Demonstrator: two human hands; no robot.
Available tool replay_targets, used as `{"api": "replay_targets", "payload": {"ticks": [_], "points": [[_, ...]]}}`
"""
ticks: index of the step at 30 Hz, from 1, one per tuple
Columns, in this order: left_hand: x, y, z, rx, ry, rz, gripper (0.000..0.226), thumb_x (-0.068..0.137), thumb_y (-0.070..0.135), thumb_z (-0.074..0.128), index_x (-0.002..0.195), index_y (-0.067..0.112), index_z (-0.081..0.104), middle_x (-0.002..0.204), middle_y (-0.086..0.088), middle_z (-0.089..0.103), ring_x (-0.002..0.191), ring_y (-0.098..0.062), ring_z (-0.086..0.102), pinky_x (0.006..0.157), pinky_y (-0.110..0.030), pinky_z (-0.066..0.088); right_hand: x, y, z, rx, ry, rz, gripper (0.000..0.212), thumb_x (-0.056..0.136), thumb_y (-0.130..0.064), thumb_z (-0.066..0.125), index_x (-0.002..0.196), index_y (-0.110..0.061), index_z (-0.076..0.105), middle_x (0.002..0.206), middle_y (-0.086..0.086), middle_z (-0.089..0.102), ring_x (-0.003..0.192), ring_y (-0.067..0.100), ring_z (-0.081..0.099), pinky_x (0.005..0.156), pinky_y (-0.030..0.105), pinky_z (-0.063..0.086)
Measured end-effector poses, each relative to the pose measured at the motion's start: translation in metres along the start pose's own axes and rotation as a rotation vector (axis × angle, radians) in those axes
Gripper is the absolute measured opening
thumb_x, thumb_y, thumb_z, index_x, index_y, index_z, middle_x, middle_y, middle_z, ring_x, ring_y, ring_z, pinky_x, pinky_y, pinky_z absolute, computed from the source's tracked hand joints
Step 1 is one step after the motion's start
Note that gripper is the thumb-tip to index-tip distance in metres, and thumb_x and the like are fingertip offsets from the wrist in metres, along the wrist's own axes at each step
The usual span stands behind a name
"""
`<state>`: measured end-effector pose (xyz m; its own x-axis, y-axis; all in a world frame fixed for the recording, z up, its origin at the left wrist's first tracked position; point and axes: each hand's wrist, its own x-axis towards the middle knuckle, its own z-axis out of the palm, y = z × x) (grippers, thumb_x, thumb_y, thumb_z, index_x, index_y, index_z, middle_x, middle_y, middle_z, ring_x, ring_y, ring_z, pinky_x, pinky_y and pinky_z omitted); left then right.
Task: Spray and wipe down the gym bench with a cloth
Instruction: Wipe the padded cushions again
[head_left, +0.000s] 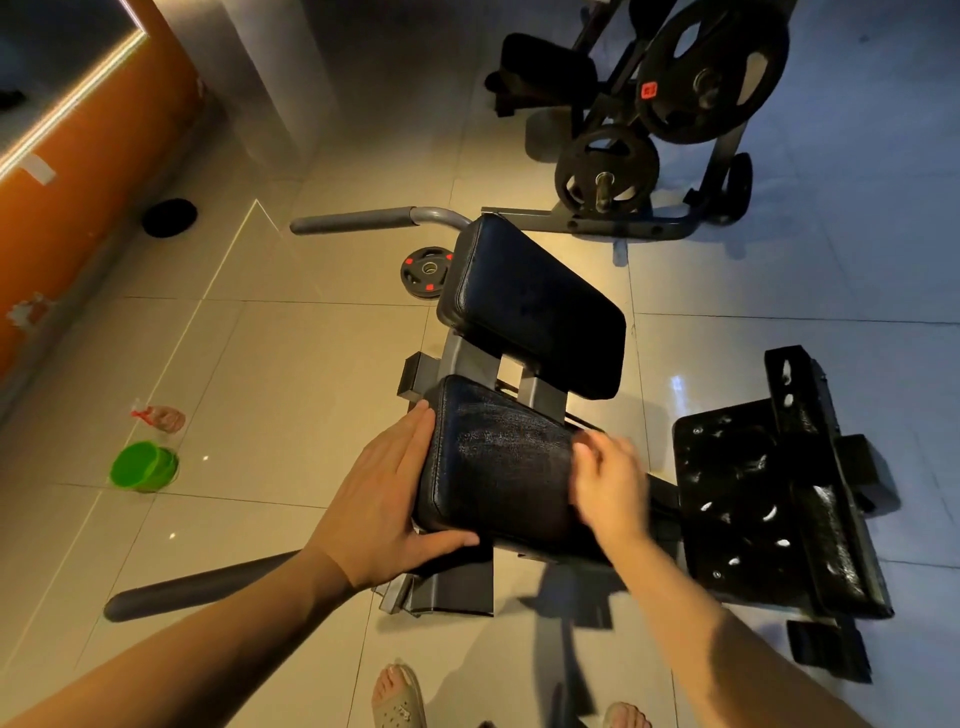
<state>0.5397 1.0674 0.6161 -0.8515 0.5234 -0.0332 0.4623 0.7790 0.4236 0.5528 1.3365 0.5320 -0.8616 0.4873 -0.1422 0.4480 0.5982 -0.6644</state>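
The gym bench has two black padded cushions on a grey metal frame. Its seat pad (498, 467) is the near one and its back pad (535, 306) the far one. My left hand (384, 499) lies against the seat pad's left edge, fingers straight along the side and thumb under the near corner. My right hand (608, 483) is blurred at the pad's right edge, fingers bent over it. No cloth shows in either hand. A spray bottle (158, 418) with a red trigger lies on the floor at the left.
A green bowl (145, 465) sits on the tiles by the bottle. A black footplate (769, 499) stands to the right of the bench. Grey handle bars (363, 218) stick out to the left. A weight-plate rack (675, 104) stands behind, and a small plate (428, 270) lies on the floor.
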Motion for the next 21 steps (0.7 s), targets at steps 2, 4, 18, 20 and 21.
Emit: {"api": "replay_targets", "payload": {"ticks": [2, 4, 18, 20, 21], "points": [[-0.001, 0.0, 0.0, -0.009, -0.001, 0.001, 0.131, 0.073, 0.09, 0.062, 0.165, 0.02, 0.0, 0.173, -0.001, 0.009, 0.158, -0.016, 0.014, 0.128, -0.038, 0.018, 0.008, 0.006, 0.0, -0.042, -0.002, 0.165, 0.023, 0.101, -0.023, 0.057, 0.117, -0.016, 0.071, 0.108, 0.011, 0.062, 0.097, 0.031, 0.062, 0.079, 0.031, 0.043], [-0.001, 0.001, -0.001, -0.007, 0.002, 0.002, 0.13, 0.074, 0.089, 0.061, 0.165, 0.02, 0.0, 0.173, 0.0, 0.009, 0.158, -0.016, 0.014, 0.128, -0.039, 0.018, 0.0, -0.038, 0.002, -0.006, -0.003, 0.12, 0.021, 0.102, -0.024, 0.057, 0.115, -0.017, 0.071, 0.109, 0.007, 0.061, 0.098, 0.027, 0.061, 0.075, 0.025, 0.04], [-0.001, -0.002, 0.001, -0.005, -0.01, -0.026, 0.132, 0.071, 0.091, 0.063, 0.165, 0.024, -0.001, 0.173, 0.004, 0.008, 0.157, -0.012, 0.013, 0.127, -0.033, 0.015, 0.002, 0.014, -0.007, -0.024, -0.012, 0.242, 0.019, 0.101, -0.026, 0.057, 0.115, -0.022, 0.07, 0.113, 0.011, 0.066, 0.1, 0.032, 0.063, 0.081, 0.034, 0.048], [-0.002, -0.001, 0.0, -0.002, -0.006, -0.025, 0.131, 0.071, 0.091, 0.062, 0.165, 0.023, 0.0, 0.172, 0.002, 0.009, 0.157, -0.013, 0.014, 0.128, -0.036, 0.017, -0.02, -0.026, -0.004, 0.04, 0.017, 0.139, 0.018, 0.1, -0.022, 0.059, 0.113, -0.021, 0.072, 0.107, 0.006, 0.062, 0.096, 0.028, 0.061, 0.075, 0.028, 0.04], [-0.001, -0.001, 0.0, 0.004, -0.002, -0.022, 0.131, 0.072, 0.09, 0.062, 0.165, 0.022, 0.001, 0.172, 0.001, 0.01, 0.157, -0.014, 0.015, 0.128, -0.037, 0.018, -0.035, -0.051, -0.003, 0.107, 0.005, 0.04, 0.018, 0.1, -0.022, 0.06, 0.113, -0.022, 0.072, 0.105, 0.002, 0.058, 0.092, 0.022, 0.059, 0.072, 0.023, 0.036]]}}
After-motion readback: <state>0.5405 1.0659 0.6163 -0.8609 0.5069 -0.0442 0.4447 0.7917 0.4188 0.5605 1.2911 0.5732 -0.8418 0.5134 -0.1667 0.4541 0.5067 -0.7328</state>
